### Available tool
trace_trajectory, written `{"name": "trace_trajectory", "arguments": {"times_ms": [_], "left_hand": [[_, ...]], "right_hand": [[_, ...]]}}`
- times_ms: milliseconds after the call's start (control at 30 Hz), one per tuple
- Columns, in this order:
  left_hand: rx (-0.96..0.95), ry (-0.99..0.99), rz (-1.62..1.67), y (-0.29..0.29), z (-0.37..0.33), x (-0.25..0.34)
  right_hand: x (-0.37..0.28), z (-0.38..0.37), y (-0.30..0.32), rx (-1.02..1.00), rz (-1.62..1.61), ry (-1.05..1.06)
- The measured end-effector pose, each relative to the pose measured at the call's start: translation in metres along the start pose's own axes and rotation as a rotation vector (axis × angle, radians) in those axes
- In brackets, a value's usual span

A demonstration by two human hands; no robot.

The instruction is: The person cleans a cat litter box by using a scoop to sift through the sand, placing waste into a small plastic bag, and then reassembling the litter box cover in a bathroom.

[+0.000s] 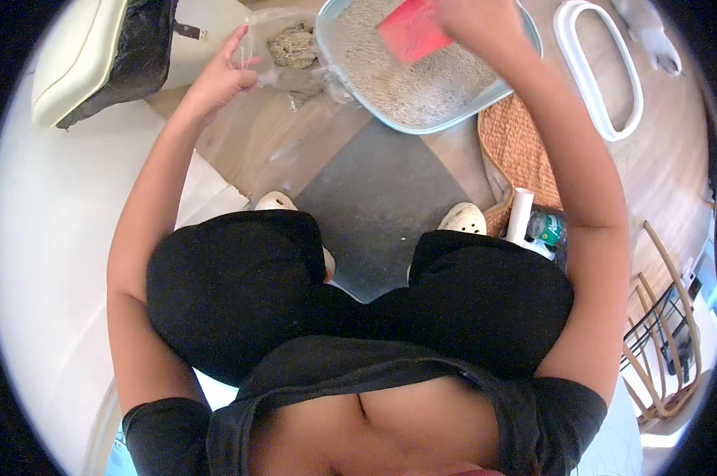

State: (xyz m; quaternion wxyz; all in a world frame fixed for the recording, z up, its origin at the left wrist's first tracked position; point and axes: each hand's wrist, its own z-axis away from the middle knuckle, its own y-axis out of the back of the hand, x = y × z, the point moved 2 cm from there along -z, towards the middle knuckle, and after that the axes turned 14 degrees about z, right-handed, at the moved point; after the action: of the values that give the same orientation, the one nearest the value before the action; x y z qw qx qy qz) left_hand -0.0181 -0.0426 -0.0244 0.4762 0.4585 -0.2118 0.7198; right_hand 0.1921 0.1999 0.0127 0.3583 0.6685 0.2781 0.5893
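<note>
Litter (434,91) could spill if the red scoop (410,32), gripped by the right hand (476,19) over the tray (410,127), tips; the left hand (225,78), its grip unclear, could let the clear bag (293,51) sag.

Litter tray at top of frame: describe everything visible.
The litter tray is pale blue, plastic-looking and open-topped, with rounded corners and a smooth rim. Beige granules fill its visible interior. It looks level on the floor, its far side cut off by the picture's top edge. The right hand holds a red scoop over it; blur hides whether the scoop touches the granules. A clear plastic bag meets or overlaps its left rim.
</note>
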Motion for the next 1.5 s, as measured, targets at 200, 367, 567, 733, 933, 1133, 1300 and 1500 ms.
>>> {"name": "trace_trajectory", "arguments": {"times_ms": [200, 367, 567, 733, 933, 1133, 1300, 1500], "left_hand": [[-0.011, -0.006, -0.03, -0.003, -0.004, 0.0], [0.004, -0.003, 0.012, -0.007, 0.0, 0.003], [0.009, 0.01, 0.02, 0.001, -0.003, 0.002], [0.006, 0.024, 0.033, -0.009, -0.004, 0.003], [0.021, 0.033, 0.025, -0.003, -0.002, 0.0], [0.051, -0.052, -0.104, 0.003, 0.002, 0.007], [-0.002, -0.442, -0.788, -0.009, 0.018, 0.056], [-0.733, 0.794, -0.186, -0.139, 0.025, -0.074]], "right_hand": [[-0.062, 0.024, 0.013, 0.018, 0.071, 0.126], [0.031, 0.025, -0.035, -0.157, 0.106, -0.067], [0.022, 0.066, -0.05, -0.172, -0.124, 0.022], [0.046, 0.097, -0.081, -0.203, -0.019, -0.102], [0.053, 0.074, -0.052, -0.023, -0.09, -0.184], [0.005, 0.05, -0.031, 0.06, -0.077, -0.016], [0.003, 0.053, -0.033, 0.107, -0.088, -0.035], [-0.007, 0.033, -0.045, 0.129, -0.099, 0.042]]}}
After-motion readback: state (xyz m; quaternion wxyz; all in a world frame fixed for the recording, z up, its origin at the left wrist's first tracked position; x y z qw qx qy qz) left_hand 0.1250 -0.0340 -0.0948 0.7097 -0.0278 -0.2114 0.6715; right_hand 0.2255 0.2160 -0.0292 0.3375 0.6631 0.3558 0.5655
